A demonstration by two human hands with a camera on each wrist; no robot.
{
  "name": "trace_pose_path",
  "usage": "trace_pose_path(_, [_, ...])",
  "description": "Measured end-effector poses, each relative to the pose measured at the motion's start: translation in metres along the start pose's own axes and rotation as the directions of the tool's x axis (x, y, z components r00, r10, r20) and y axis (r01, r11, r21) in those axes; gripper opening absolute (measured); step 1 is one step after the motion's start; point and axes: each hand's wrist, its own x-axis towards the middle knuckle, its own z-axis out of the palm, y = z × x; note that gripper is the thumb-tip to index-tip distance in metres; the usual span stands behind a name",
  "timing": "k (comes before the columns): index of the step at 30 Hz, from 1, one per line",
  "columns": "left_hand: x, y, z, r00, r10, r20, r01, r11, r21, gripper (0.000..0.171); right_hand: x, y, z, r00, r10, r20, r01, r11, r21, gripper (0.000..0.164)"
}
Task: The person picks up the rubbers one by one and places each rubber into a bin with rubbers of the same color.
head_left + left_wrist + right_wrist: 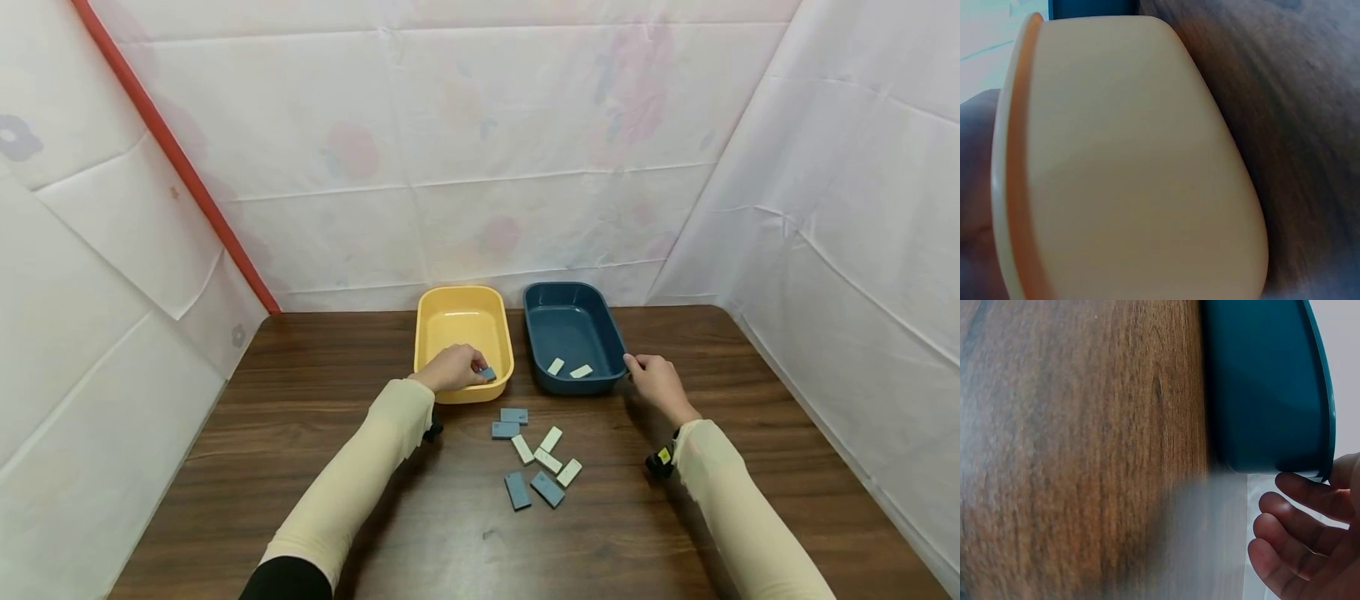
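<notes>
My left hand (453, 367) reaches over the near rim of the yellow tray (427, 325) and pinches a grey-blue tile (487, 374) low inside it. The left wrist view is mostly the tray's outer wall (1135, 156), with part of the hand behind the rim; the tile is hidden there. At the right side of the dark blue tray (566, 293), my right hand (657, 383) pinches the rim between thumb and index finger. Its other fingers (1272, 531) lie loosely curled below the rim. Two cream tiles, one of them a cream tile (581, 372), lie in the blue tray's near end.
Several grey-blue tiles, including a grey-blue tile (517, 491), and several cream tiles, including a cream tile (569, 473), lie scattered on the wooden table (300, 417) in front of the trays. A white patterned sheet (450, 150) hangs behind, with more sheeting at both sides.
</notes>
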Motion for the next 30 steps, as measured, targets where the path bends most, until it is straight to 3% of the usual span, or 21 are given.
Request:
trace_pose_path(13, [0.006,-0.003,-0.002,0.997,-0.008,0.083,0.008,1.0,0.001,0.017,0.0,-0.002,-0.001,1.0,0.004,0.013,-0.004,1.0,-0.015,0.05])
trace_pose_path(17, [0.008,-0.004,0.0,0.996,-0.044,0.08,0.044,0.999,0.0,0.017,0.0,-0.002,-0.001,1.0,0.004,0.021,-0.004,1.0,-0.021,0.048])
trace_pose_path(23, [0.011,-0.004,0.002,0.997,-0.045,0.057,0.044,0.999,0.021,0.016,0.002,-0.001,-0.001,1.0,-0.009,0.018,0.009,1.0,-0.024,0.049])
trace_pose_path(30, [0.008,-0.003,0.001,0.997,-0.06,0.057,0.061,0.998,-0.016,0.021,0.002,0.0,0.0,1.0,-0.003,0.024,0.004,1.0,-0.02,0.049])
